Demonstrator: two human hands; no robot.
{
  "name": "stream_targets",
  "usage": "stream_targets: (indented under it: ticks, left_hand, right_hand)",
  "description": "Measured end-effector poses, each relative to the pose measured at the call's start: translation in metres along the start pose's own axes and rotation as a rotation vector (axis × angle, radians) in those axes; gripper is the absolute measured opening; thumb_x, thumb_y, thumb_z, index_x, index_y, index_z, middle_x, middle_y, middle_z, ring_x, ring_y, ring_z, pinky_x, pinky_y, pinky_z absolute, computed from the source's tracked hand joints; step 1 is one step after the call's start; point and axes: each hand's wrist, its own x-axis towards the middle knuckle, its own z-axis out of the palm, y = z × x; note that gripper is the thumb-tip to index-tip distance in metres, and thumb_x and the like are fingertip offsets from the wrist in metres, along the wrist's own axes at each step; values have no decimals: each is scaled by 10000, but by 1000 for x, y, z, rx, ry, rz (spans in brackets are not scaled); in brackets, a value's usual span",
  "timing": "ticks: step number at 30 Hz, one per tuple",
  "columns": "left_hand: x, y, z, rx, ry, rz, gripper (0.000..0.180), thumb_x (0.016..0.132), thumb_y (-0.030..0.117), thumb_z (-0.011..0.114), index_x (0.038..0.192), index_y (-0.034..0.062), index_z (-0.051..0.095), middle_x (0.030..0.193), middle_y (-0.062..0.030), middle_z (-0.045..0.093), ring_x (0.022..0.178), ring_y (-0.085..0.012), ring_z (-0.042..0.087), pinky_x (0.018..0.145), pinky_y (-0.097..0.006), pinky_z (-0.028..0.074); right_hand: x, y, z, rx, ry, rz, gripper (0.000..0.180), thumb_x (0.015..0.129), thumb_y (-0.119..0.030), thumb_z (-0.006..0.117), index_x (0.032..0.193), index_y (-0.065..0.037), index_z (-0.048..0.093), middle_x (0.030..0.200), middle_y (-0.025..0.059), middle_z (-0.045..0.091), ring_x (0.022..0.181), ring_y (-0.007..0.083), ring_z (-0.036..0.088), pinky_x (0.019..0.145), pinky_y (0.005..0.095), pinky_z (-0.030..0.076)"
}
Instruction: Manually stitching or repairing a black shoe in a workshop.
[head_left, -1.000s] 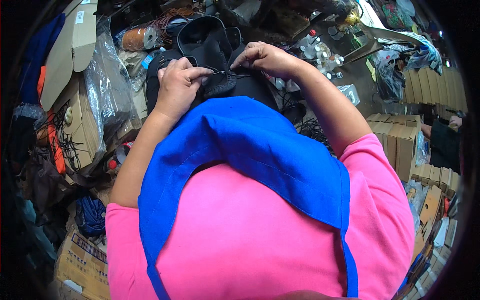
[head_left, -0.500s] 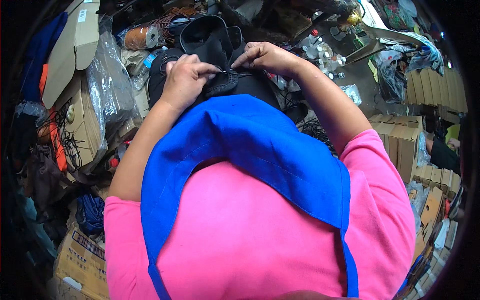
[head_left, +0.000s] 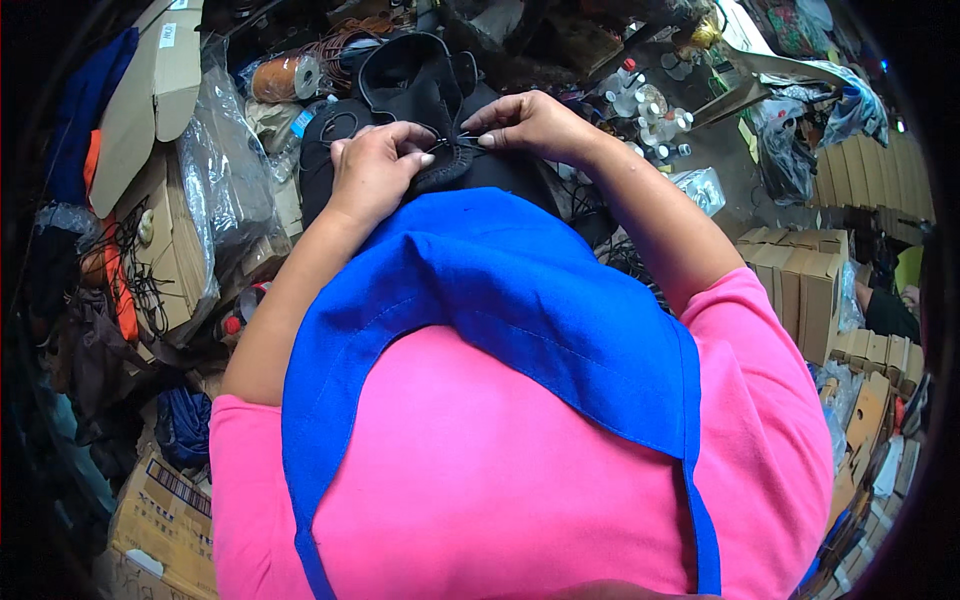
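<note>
A black boot (head_left: pixel 410 90) lies across my lap with its wide opening pointing away from me and thick ridged stitching around its toe. My left hand (head_left: pixel 378 165) is at the left of the seam, thumb and bent index finger pinched together around a thin strand. On the other side, my right hand (head_left: pixel 530 125) also pinches a thin strand between thumb and forefinger, close to the boot's front. A small light glint shows between the two hands; whether it is a needle or thread I cannot tell. A blue apron (head_left: pixel 500 270) covers my front.
A spool of orange cord (head_left: pixel 285 77) lies beyond my left hand. Several small bottles (head_left: pixel 650 110) stand at the far right. Cardboard boxes (head_left: pixel 795 280) are stacked on the right, with plastic-wrapped cardboard (head_left: pixel 225 165) and another box (head_left: pixel 160 520) on the left.
My left thumb has come out beside the index finger, and my right fingers have closed in nearer the seam with the thumb lower. The boot has stayed about where it was.
</note>
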Motion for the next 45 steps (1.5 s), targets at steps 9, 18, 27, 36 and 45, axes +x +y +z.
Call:
stream_targets:
  ticks: [9,18,27,36,45]
  left_hand:
    - [19,5,8,-197,-174,-113,157,751,254,717,869,154,684,830,-18,685,856,-185,629,844,-403,331]
    - [4,10,-19,234,-62,176,105,805,179,659,868,95,650,798,-68,644,791,-257,569,762,-389,398]
    - [10,14,-3,-80,-140,66,123,845,149,582,944,82,611,823,-153,657,825,-347,636,737,-427,470]
    - [9,20,-5,264,-166,161,121,875,142,525,967,100,591,828,-132,654,853,-338,616,769,-438,415]
    - [4,11,-7,311,-105,307,138,827,105,489,935,120,573,755,-112,636,810,-321,619,723,-461,414]
  right_hand:
    - [18,-12,5,-261,37,14,135,803,-107,716,875,-8,660,799,-7,648,766,59,561,723,232,462]
    - [4,3,-19,11,-15,18,201,777,-203,755,878,-52,668,799,27,624,770,101,567,714,279,457]
    - [-30,10,-15,-23,18,36,185,873,-199,666,931,-35,600,805,-34,531,757,80,499,740,236,429]
    - [-5,-9,-32,-1057,538,-232,192,841,-274,614,966,-129,623,974,77,611,1015,286,568,857,454,415]
    - [-2,-49,13,-1404,-48,-290,103,818,-164,551,913,-128,566,808,31,627,885,228,597,837,382,399]
